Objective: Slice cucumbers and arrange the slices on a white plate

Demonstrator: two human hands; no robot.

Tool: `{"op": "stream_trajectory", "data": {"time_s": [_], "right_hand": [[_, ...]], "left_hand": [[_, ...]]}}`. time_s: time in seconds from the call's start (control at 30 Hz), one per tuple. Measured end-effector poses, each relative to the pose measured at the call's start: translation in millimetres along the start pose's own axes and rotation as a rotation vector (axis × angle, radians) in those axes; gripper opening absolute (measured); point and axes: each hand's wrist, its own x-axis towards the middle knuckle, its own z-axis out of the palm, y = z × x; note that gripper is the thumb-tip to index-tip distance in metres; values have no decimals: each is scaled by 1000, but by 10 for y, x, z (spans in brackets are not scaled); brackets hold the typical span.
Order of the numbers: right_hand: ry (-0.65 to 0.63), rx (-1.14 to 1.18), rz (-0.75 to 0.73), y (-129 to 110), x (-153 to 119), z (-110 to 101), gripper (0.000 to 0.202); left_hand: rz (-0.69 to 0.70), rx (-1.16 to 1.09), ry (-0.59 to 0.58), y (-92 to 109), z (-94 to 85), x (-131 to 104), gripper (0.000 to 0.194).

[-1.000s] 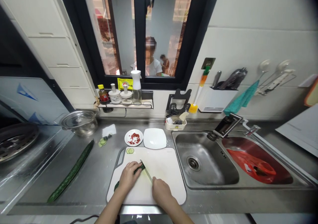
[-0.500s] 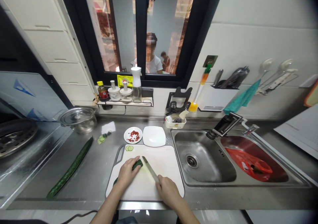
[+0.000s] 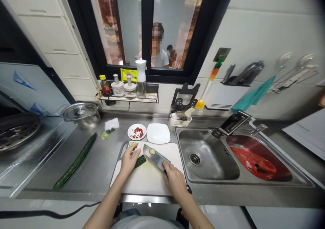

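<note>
In the head view my right hand (image 3: 175, 180) is closed around the handle of a kitchen knife (image 3: 157, 159). The blade lies tilted with its broad face up, and a round cucumber slice (image 3: 152, 151) sits on it. My left hand (image 3: 129, 159) has its fingers apart beside a cut cucumber piece (image 3: 141, 160); whether it touches the piece I cannot tell. Beneath both hands is a white cutting board (image 3: 144, 185) with a grey edge. A few thin slices (image 3: 131, 143) lie at its far left corner, partly behind my left fingers.
A whole cucumber (image 3: 76, 161) lies on the steel counter to the left, with trimmings (image 3: 105, 135) behind it. Beyond the board stand a plate of chopped red bits (image 3: 130, 136) and a white plate (image 3: 158, 134). At right is a double sink (image 3: 208, 178). A person (image 3: 161, 58) shows through the window.
My left hand has opened and shifted off the cucumber piece, moving away from me. The knife has turned to show its broad face, now with a slice on it. The view has shifted slightly.
</note>
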Motion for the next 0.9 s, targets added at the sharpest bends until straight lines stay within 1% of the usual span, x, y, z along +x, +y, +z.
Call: {"op": "stream_trajectory", "data": {"time_s": [0.13,0.2,0.3,0.37,0.53,0.6,0.67,0.73,0.8,0.9], "right_hand": [[71,-52,-98,27,21,18,43],[90,-87,-138,33,20,26,44],[101,-132,-186,37,9,33,45],[101,-150,-205,40,1,36,44],[78,-148,-202,54,-13,58,42],[59,-125,-180,72,-20,81,43],[48,-82,-146,107,-30,120,45],[44,-23,-95,159,-42,176,46],[39,43,-37,219,-55,245,46],[37,142,20,296,-69,348,49]], "left_hand": [[190,187,-119,121,5,88,40],[250,278,-197,176,6,119,40],[287,366,-299,239,-6,155,34],[296,384,-342,263,-17,169,30],[307,333,-355,267,-11,131,22],[281,301,-328,226,-2,90,19],[214,266,-268,143,-3,49,19],[94,228,-187,19,-17,21,19],[-66,186,-116,-133,-36,19,20],[-229,148,-66,-352,-51,75,21]]}}
